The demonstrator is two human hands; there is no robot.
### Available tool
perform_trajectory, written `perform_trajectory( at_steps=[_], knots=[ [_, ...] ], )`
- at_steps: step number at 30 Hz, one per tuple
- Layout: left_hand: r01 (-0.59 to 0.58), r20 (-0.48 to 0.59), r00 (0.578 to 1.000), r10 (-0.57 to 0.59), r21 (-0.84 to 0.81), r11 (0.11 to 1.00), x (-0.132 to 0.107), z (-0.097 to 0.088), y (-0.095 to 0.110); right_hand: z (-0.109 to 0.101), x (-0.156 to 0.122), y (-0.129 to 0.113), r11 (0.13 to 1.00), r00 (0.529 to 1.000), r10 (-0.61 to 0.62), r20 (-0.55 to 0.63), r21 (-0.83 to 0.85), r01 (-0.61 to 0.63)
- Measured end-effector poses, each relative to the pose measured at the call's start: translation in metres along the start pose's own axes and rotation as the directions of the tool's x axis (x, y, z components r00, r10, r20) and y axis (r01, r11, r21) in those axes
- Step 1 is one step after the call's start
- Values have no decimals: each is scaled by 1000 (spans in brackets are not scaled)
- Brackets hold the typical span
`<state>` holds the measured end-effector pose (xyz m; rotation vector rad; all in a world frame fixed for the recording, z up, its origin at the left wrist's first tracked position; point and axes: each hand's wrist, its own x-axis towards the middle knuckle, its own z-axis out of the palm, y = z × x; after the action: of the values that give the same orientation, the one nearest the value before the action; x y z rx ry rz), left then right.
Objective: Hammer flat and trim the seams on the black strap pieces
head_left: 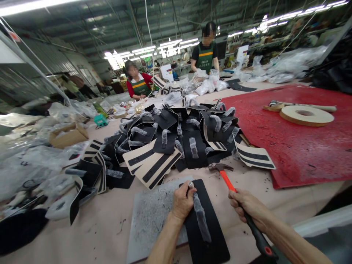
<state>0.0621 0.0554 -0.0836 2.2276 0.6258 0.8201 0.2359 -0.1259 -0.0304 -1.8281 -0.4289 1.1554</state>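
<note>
My left hand (181, 202) is closed round a short metal punch (190, 184), whose shiny top shows above the fingers. It stands at the upper end of a plastic-wrapped strap handle (201, 219) on a flat black panel (216, 238). Part of the panel lies over a scuffed grey slab (148, 212). To the right, my right hand (249, 207) grips a claw hammer (227, 180) with an orange and black handle. The hammer's head is raised, apart from the punch. The punch's lower tip is hidden by my left hand.
A heap of black panels with wrapped handles (194, 146) sits beyond the slab. On the right, a red mat (305, 150) bears a tape roll (306, 115). Plastic bags and a cardboard box (68, 135) are at left. Two co-workers (206, 55) stand across the table.
</note>
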Motion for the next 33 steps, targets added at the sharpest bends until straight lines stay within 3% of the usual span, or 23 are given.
perform_trajectory(
  at_steps=[2, 3, 5, 7, 9, 11, 13, 16, 17, 18, 19, 22, 23, 25, 29, 31, 33],
  knots=[
    [14, 8, 1000, -14, -1, 1000, 0, 0, 1, 9, -19, -14, 991, 988, -130, -85, -47, 127],
    [15, 11, 1000, -15, -2, 1000, 0, 0, 1, 12, -28, -20, 965, 959, -248, -141, -128, 231],
    [8, 11, 1000, -8, -2, 1000, 0, 0, 1, 15, -42, -28, 817, 832, -523, -185, -387, 427],
    [-5, -1, 1000, 5, 10, 1000, 0, 0, 2, 13, -49, -31, 592, 713, -695, -89, -634, 498],
    [-17, -7, 1000, 18, 29, 999, 1, -1, 2, 7, -51, -37, 401, 702, -709, 70, -779, 482],
    [-25, -14, 1000, 25, 43, 999, 1, -1, 3, 0, -56, -50, 284, 705, -692, 155, -839, 463],
    [-26, -10, 1000, 27, 34, 999, 2, -2, 3, -4, -65, -71, 277, 630, -769, 113, -828, 487],
    [-26, -2, 1000, 26, -2, 1000, 3, -3, 3, 1, -79, -92, 427, 443, -877, -187, -725, 540],
    [-25, -1, 1000, 25, -9, 1000, 3, -3, 3, 6, -80, -90, 460, 407, -876, -256, -697, 550],
    [-24, -6, 1000, 24, -10, 1000, 3, -3, 4, 11, -79, -85, 468, 409, -873, -265, -694, 548],
    [-28, -11, 1000, 28, -7, 1000, 2, -3, 4, 15, -76, -76, 452, 446, -868, -216, -717, 532],
    [-45, -18, 999, 46, 15, 999, 2, -3, 4, 16, -60, -44, 344, 701, -707, 95, -819, 459],
    [-50, -15, 999, 51, 23, 998, 2, -3, 4, 12, -54, -35, 340, 767, -628, 130, -841, 421],
    [-50, -3, 999, 50, 30, 998, 3, -4, 4, 3, -44, -23, 387, 842, -529, 102, -855, 346],
    [-22, 25, 999, 22, 17, 1000, 4, -4, 3, -10, -15, -1, 531, 905, -425, 30, -801, 276],
    [-6, 25, 1000, 6, 9, 1000, 4, -4, 3, -9, 2, 11, 520, 914, -405, -4, -824, 227],
    [1, 19, 1000, -1, -9, 1000, 4, -4, 2, -1, 13, 17, 442, 859, -508, -58, -874, 202]
  ],
)
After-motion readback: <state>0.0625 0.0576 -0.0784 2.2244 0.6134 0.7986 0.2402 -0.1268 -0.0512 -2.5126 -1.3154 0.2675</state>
